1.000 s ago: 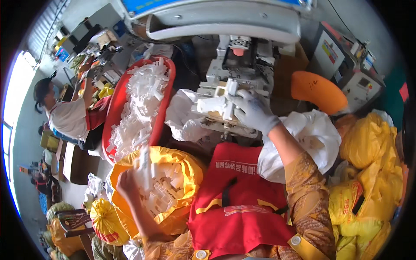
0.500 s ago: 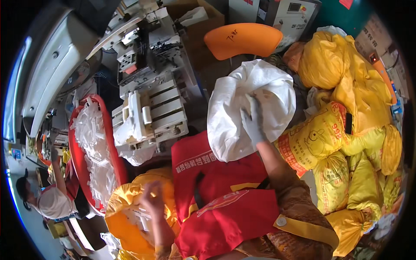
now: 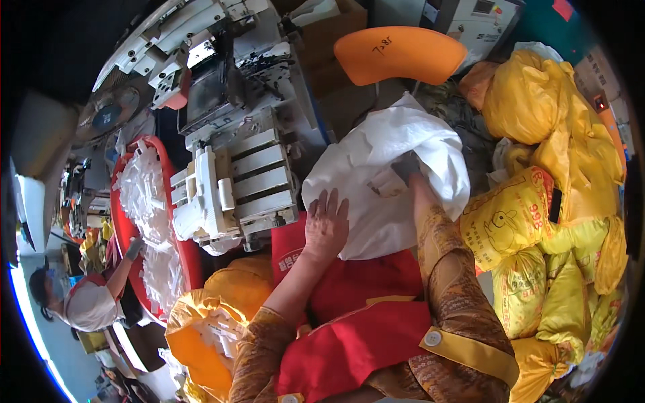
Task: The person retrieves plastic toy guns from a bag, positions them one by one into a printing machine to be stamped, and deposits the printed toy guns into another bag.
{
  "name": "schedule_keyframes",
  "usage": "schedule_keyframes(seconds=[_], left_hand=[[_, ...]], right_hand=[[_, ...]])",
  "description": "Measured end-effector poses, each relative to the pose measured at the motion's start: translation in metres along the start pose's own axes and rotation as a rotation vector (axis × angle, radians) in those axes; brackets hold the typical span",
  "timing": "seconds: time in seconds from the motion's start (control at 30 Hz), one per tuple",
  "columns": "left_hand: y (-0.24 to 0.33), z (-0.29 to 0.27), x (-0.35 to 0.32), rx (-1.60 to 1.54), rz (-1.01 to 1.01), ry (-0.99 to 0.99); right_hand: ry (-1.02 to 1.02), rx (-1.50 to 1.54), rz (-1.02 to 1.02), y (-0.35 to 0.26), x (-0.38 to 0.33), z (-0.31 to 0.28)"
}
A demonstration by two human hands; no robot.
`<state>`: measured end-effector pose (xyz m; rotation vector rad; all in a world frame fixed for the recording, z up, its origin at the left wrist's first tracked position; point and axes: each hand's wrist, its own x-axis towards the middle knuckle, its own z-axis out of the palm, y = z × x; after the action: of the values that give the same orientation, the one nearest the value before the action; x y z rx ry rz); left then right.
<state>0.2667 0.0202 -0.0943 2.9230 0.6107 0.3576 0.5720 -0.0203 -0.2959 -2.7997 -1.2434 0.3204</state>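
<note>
A large white woven sack (image 3: 366, 151) stands with its mouth open in front of me. My left hand (image 3: 327, 225), bare, lies against the near left side of its rim with the fingers stretched out. My right hand (image 3: 406, 168), in a grey glove, reaches down inside the sack; its fingertips are hidden, so its grip does not show. Beside that hand, a few pale pieces (image 3: 388, 183) show in the bottom of the sack. A red apron (image 3: 363, 336) covers my lap below it.
To the left stand a machine bed with pale slats (image 3: 259, 171), a red tub (image 3: 190, 262) of translucent plastic pieces and an orange-yellow bag (image 3: 195, 336). A co-worker's gloved hand (image 3: 134, 248) is at the tub. Yellow sacks (image 3: 517, 282) pile up right; an orange chair (image 3: 400, 55) stands beyond.
My left hand has come from above the orange-yellow bag to the white sack's rim. My right hand has gone to the sack's right side. The co-worker's hand now reaches the red tub.
</note>
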Motion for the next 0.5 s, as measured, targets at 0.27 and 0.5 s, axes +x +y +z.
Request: schedule_keyframes(seconds=[0.27,0.5], left_hand=[[-0.02,0.009,-0.003,-0.053,-0.138,0.0],[0.03,-0.006,0.019,-0.712,-0.087,0.11]], right_hand=[[0.167,0.335,-0.231,-0.03,-0.048,-0.058],[-0.132,1.567,-0.121,-0.044,-0.151,-0.211]])
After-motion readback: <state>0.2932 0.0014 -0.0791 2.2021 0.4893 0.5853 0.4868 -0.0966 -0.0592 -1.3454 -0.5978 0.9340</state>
